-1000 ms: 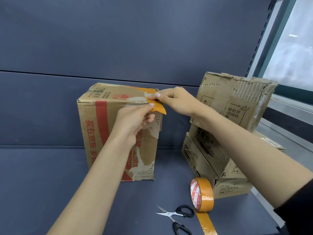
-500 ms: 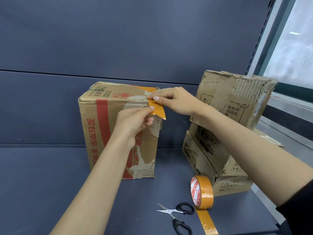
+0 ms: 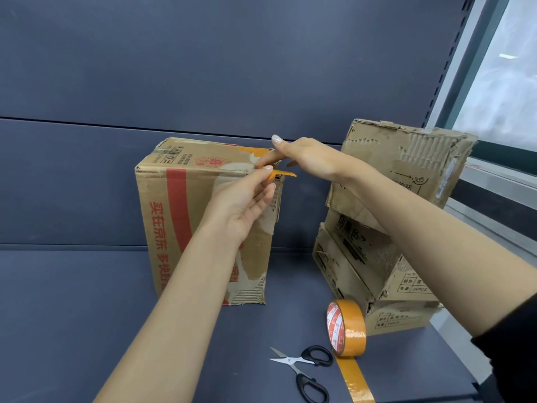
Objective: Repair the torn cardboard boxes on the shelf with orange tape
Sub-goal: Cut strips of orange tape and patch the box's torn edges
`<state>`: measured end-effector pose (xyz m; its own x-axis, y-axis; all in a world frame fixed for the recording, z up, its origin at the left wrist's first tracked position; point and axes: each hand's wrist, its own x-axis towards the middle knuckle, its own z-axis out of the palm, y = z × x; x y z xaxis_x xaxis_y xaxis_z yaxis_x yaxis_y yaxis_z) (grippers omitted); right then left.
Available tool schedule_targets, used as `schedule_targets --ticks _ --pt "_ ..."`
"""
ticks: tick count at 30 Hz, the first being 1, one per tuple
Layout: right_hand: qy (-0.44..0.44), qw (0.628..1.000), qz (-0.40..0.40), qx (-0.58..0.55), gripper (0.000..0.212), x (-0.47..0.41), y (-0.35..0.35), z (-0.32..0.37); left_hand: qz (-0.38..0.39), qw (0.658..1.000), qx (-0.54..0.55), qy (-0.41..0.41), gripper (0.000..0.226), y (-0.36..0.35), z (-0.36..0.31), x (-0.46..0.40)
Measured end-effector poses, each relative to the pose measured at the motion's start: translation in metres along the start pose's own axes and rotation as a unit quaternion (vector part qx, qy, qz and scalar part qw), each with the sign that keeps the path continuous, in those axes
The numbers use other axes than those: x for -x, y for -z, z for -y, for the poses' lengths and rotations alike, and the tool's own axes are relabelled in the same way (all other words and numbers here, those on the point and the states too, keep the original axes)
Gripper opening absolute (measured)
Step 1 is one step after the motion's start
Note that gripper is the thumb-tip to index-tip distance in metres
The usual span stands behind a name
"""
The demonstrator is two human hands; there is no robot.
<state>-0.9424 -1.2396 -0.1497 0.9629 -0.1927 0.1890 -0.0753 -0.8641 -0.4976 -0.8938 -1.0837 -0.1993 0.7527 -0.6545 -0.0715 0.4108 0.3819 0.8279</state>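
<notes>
— Pinching the loose end of the orange tape strip [image 3: 279, 173] is your left hand [image 3: 247, 205], thumb and forefinger closed on it at the top front corner of the red-printed box [image 3: 180, 216]. Item one logged?

— Logged. Your right hand [image 3: 308, 158]?

— Fingers straight, holding nothing; they lie flat along the box's top edge, pressing the far part of the strip down where it runs across the torn top.

— Box position?

— Upright on the dark shelf [image 3: 72, 315], left of centre, outer paper peeled along its right side.

— Other stock?

— Stack of torn boxes [image 3: 386, 228] to your right, the top one tilted. Tape roll [image 3: 345, 328] standing on edge just in front of that stack, its tail trailing toward you. Scissors [image 3: 305, 367] — black handles, blades parted — lying just left of the roll.
</notes>
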Motion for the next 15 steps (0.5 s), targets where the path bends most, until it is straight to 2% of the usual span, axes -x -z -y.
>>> schedule_targets --ticks 5,12,15 --pt "0.022 1.000 -0.004 0.007 0.048 -0.002 -0.003 -0.005 -0.036 0.996 -0.075 -0.027 0.008 0.015 0.015 -0.001" --pt "0.073 0.996 -0.037 0.035 0.032 0.003 -0.014 -0.016 -0.043 0.977 -0.190 -0.088 0.009 0.028 0.023 -0.006" --pt "0.099 0.993 -0.050 0.051 0.042 0.007 -0.019 -0.022 -0.047 0.968 -0.220 -0.113 0.006 0.032 0.028 -0.010"
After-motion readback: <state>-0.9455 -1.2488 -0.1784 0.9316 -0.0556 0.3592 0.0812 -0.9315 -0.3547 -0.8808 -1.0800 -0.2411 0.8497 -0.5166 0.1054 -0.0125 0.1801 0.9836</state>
